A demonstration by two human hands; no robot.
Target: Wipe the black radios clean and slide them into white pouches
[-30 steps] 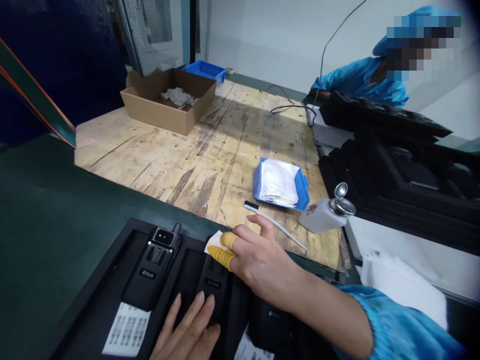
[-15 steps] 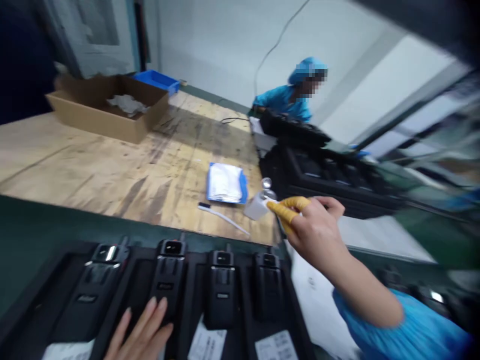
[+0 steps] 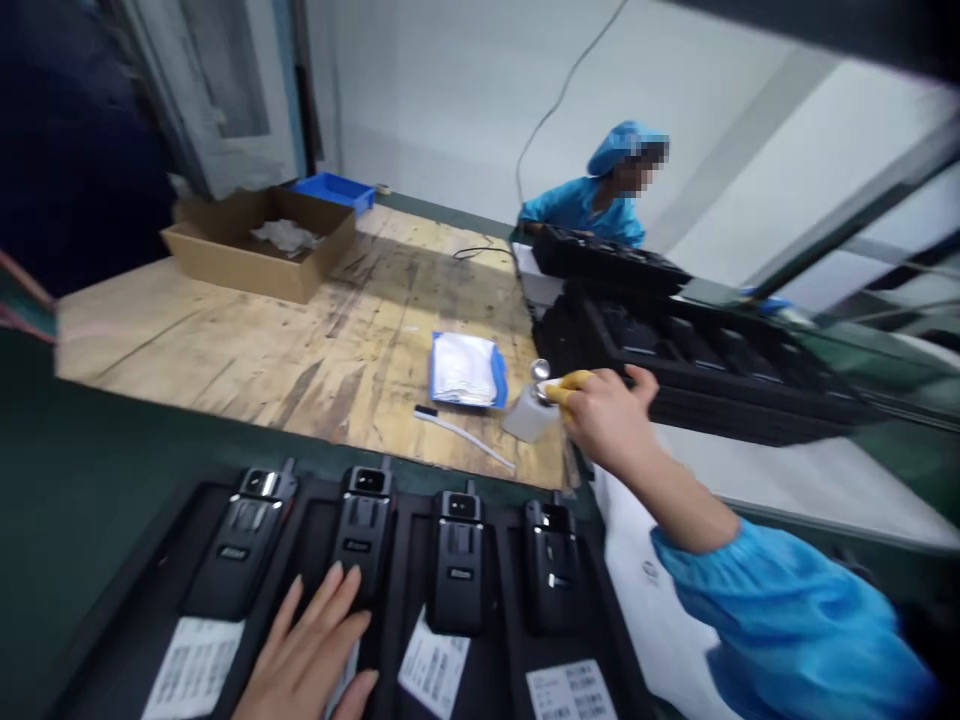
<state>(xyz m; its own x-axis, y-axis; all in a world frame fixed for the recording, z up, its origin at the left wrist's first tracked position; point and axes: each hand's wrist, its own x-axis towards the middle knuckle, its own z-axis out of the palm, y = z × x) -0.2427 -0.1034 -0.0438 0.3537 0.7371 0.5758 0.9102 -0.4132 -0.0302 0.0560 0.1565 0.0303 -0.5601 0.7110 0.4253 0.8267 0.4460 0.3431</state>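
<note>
My left hand (image 3: pixel 311 645) lies with its fingers stretched out over the lower part of a black handheld radio (image 3: pixel 362 545), partly covering a white label. That radio is one of several lying in the compartments of a black foam tray (image 3: pixel 298 540), with printed labels below them. Out ahead, my right hand (image 3: pixel 600 410), yellow covers on some fingers, pinches at the mouth of a white bottle (image 3: pixel 527 420). The bottle's round metal lid (image 3: pixel 539 370) is tipped up. A bit of white shows at the fingertips, too small to name.
A white-handled brush (image 3: pixel 465 437) and a blue packet of white sheets (image 3: pixel 466 370) lie on the wooden table (image 3: pixel 375 330). Farther off are a cardboard box (image 3: pixel 247 265) and a blue bin (image 3: pixel 335 190). More black trays (image 3: pixel 720 350) stand right, near a co-worker (image 3: pixel 585 205).
The whole view has shifted, so the tray and table sit a little farther right. My right hand stays at the bottle's mouth, its fingers slightly lower against it. My left hand remains on the radio.
</note>
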